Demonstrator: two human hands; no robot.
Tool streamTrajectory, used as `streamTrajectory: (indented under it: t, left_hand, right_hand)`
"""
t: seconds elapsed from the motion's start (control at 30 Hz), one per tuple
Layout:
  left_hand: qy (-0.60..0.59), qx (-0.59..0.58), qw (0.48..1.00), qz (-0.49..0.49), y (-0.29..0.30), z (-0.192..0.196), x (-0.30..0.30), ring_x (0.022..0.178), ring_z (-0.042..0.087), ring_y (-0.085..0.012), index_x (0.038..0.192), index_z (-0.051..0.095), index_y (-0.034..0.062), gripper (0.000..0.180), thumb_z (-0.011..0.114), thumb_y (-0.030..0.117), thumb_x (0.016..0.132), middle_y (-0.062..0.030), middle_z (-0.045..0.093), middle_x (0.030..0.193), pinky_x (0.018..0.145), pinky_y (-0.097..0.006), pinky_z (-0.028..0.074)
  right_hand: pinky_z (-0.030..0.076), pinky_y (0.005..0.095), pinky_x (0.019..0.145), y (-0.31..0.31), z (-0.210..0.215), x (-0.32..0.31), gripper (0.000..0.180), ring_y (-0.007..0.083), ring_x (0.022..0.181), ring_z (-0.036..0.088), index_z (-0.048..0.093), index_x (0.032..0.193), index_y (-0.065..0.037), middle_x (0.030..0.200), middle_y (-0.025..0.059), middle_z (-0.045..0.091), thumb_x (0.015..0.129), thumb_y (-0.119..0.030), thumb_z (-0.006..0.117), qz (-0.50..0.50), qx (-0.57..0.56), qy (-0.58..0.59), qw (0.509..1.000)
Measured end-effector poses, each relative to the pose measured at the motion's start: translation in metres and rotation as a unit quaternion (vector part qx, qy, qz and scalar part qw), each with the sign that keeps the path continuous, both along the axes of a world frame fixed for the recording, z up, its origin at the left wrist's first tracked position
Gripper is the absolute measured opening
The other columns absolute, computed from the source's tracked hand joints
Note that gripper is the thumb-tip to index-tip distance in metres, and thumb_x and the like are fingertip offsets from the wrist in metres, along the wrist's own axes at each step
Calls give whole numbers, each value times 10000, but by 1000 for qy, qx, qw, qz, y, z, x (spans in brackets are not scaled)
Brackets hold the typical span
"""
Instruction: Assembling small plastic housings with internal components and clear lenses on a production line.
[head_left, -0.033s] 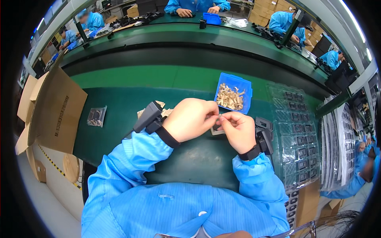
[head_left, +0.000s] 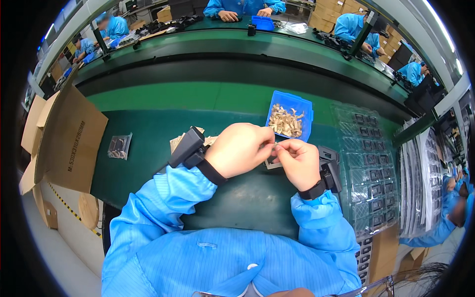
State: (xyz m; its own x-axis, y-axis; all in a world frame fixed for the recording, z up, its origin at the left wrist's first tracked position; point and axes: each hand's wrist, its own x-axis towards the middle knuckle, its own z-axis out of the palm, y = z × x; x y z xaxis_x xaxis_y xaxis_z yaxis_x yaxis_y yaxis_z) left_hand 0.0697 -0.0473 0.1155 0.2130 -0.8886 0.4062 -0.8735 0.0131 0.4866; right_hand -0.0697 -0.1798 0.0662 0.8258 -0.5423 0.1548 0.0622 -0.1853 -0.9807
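My left hand [head_left: 241, 150] and my right hand [head_left: 300, 164] meet fingertip to fingertip over the green table. Both are closed in a pinch around something tiny, too small and covered to name. Under the fingers a pale, flat piece [head_left: 271, 164] shows in part. Just beyond my right hand stands a blue plastic bin [head_left: 309, 123] holding many small tan curved pieces [head_left: 286, 122]. More tan flat pieces [head_left: 210, 140] lie partly hidden behind my left wrist. Each wrist carries a black strap with a dark device.
Clear plastic trays [head_left: 373, 175] with dark parts cover the right side, beside stacked sheets of trays [head_left: 418, 183]. Dark parts [head_left: 328, 154] lie by my right wrist. At left are a small clear bag [head_left: 119, 146] and an open carton [head_left: 74, 133]. Co-workers sit across the far bench [head_left: 198, 47].
My left hand and wrist have shifted very slightly to the right. Both hands keep their pinch, and the things on the table stay as they were.
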Motion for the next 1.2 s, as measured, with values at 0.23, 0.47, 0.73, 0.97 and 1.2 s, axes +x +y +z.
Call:
streamTrajectory:
  t: [0.23,0.47,0.73,0.97,1.2]
  left_hand:
    - [-240,-55,969,-26,-36,-16,-19,806,605,-245,816,574,62,136,676,149,794,-61,609,816,607,-360,527]
    - [-6,-220,976,3,-74,-32,-2,854,631,-312,932,586,20,87,639,62,878,-122,639,906,697,-401,516]
    - [-33,-130,987,84,-82,-40,8,902,695,-318,969,701,4,142,695,43,832,-149,725,978,806,-390,554]
    - [-49,-107,993,-31,-75,-24,-12,916,604,-288,880,679,58,147,763,57,759,-68,580,940,738,-394,526]
    - [-93,-94,990,-38,-81,-32,-12,946,598,-303,921,598,39,193,722,46,773,-108,559,1007,717,-393,535]
  right_hand:
    - [552,274,591,-31,-6,-8,154,137,653,669,694,839,54,764,105,707,915,-37,596,-17,154,-16,988]
    - [519,245,524,-50,-6,-14,120,136,654,669,643,965,-14,833,91,703,968,-110,570,-79,312,-31,946]
    - [554,237,683,-60,-18,-11,190,127,834,688,567,1179,9,965,100,704,995,-32,553,-144,155,-59,976]
    - [555,268,844,-48,-9,-14,461,196,997,685,445,1327,41,1228,170,606,893,181,516,-91,124,-116,981]
    - [558,263,845,-40,-15,-11,478,213,994,698,445,1307,41,1262,179,583,866,201,541,-120,88,-125,981]
